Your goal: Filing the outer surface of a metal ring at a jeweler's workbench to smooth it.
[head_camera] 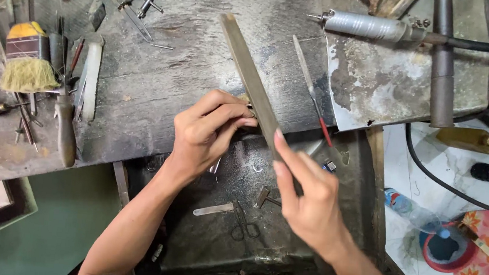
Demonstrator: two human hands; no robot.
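Note:
My right hand (310, 199) grips the near end of a long flat metal file (249, 79), which slants up and to the left across the worn workbench (160, 89). My left hand (206, 131) is pinched shut on a small metal piece at the bench edge, pressed against the file's underside; the piece itself is almost wholly hidden by my fingers. A thin needle file with a red handle (313, 96) lies just right of the big file.
A yellow-handled brush (27, 59), pliers, dividers (129, 6) and other hand tools lie at the left. A rotary handpiece (366, 25) with black cable rests top right. Small scissors (243, 223) and a metal strip sit in the tray below. A plastic bottle (412, 211) lies on the floor.

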